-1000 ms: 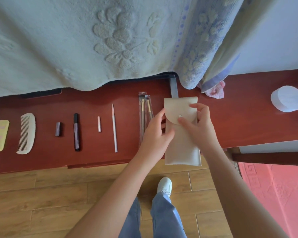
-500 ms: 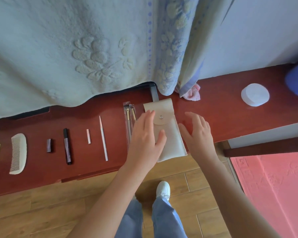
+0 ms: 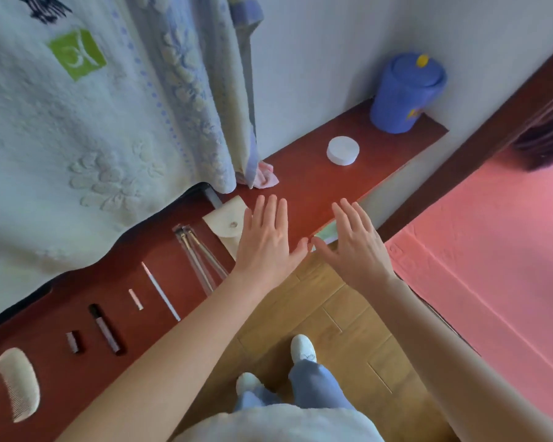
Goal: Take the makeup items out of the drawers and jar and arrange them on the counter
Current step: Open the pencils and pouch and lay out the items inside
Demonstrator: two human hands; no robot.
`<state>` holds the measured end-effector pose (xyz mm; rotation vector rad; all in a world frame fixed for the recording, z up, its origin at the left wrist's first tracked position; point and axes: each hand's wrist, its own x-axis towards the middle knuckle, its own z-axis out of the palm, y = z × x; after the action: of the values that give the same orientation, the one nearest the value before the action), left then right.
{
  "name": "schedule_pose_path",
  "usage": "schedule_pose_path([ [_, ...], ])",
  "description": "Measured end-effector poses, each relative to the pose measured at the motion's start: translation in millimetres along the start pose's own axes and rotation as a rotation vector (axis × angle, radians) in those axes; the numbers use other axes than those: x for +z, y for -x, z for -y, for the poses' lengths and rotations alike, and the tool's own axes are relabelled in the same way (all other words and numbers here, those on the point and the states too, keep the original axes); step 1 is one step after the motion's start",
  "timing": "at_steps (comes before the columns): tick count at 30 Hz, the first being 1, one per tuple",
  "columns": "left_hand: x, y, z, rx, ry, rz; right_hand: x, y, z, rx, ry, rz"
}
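A row of items lies on the red-brown counter (image 3: 304, 183): a cream comb (image 3: 18, 382), a small dark cap (image 3: 73, 342), a dark mascara tube (image 3: 105, 328), a short pale stick (image 3: 136, 299), a thin white stick (image 3: 161, 291), bagged brushes (image 3: 198, 256) and a beige snap pouch (image 3: 227, 224). My left hand (image 3: 267, 237) hovers flat with straight fingers over the pouch's right part, hiding it. My right hand (image 3: 355, 244) is spread open beside it at the counter's front edge. Neither hand holds anything. A blue lidded jar (image 3: 406, 94) stands in the far right corner.
A white round lid or puck (image 3: 343, 150) lies on the counter before the jar. Towels (image 3: 109, 122) hang down over the counter's back, with a pink cloth (image 3: 265, 177) under them. Below are a wood floor (image 3: 332, 314), a pink mat (image 3: 492, 250) and my feet.
Both hands have let go of the pouch and lifted off it with fingers spread. The camera has swung right, bringing the blue jar into view.
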<state>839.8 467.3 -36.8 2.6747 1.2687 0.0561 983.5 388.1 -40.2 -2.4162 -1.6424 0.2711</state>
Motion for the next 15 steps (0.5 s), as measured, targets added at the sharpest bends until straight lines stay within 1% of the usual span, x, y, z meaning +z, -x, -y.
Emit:
schedule_pose_path([
  [3,-4,-5,-12,0.071,-0.014,0.002,-9,7,-6,0.026,0.013,-0.04],
  [7,-8,-14,-27,0.095,0.005,-0.013,-21,6,-23,0.062,0.003,-0.041],
  [11,-8,-27,-48,0.059,0.028,-0.023,-31,-5,-52,0.057,-0.005,-0.019],
  [15,-2,-49,-76,-0.019,0.023,-0.031,-43,-25,-88,-0.004,0.008,0.026],
])
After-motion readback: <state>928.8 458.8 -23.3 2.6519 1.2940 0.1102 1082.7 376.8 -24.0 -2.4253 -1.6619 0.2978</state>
